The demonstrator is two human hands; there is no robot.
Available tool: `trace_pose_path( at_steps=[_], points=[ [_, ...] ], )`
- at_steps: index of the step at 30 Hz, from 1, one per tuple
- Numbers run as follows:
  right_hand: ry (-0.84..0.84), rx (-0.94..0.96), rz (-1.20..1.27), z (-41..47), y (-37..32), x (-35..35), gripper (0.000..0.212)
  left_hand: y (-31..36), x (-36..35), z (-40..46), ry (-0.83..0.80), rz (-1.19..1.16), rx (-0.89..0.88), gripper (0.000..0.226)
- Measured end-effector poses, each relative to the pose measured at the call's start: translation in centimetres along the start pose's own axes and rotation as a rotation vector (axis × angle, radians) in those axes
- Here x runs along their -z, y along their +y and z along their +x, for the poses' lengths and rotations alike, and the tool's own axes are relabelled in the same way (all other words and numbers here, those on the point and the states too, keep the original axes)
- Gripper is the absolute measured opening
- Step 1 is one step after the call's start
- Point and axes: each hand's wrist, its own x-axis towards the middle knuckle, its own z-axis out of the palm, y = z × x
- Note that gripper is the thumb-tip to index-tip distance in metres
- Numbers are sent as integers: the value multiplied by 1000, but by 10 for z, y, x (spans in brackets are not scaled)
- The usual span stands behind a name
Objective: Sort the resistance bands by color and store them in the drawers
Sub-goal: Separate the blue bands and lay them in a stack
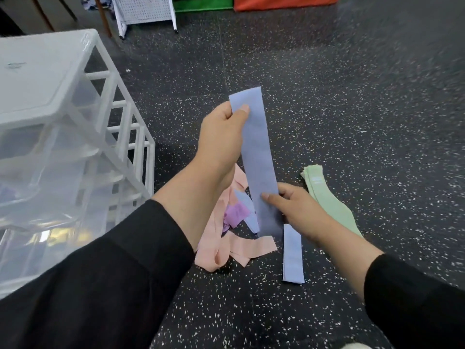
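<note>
While stretched flat between both hands, blue resistance band (pixel 256 157) reads light, soft, floppy. Left hand (pixel 221 137) pinching top end at 12, right hand (pixel 294 210) pinching bottom at 6. Best gripped at ends. Drawer unit (pixel 63 147) at 9, probably plastic.

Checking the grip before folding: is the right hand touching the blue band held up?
Touching. The head view shows the right hand pinching the lower end of the blue band, thumb on its front.
</note>
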Motion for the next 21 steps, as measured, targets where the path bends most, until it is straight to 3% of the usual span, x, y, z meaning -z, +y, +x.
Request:
trace_pose_path(
  at_steps=[5,8,9,11,13,14,15,17,19,21],
  points=[
    [79,-158,60,-19,45,24,16,-58,-29,14,-48,41,200,18],
    [86,-242,42,-33,80,39,58,-98,-50,21,-66,97,288,18],
    [97,-258,69,-35,91,44,62,-110,-56,24,-80,119,307,13],
    [139,-309,104,-40,103,52,37,-130,-68,31,-126,149,346,12],
    [168,-340,25,-39,110,55,19,-147,-77,41,-169,206,384,43],
    [162,-367,-110,-34,119,59,20,-153,-78,45,-150,283,397,61],
    [138,-399,-291,-28,126,61,29,-158,-76,47,-109,387,382,64],
    [89,-466,-649,-19,139,64,55,-170,-63,43,-53,641,309,41],
    [115,-412,-769,-15,148,67,54,-187,-44,28,-141,919,237,28],
    [96,-299,-841,-14,147,65,47,-214,-23,1,-328,1210,224,30]
  ],
)
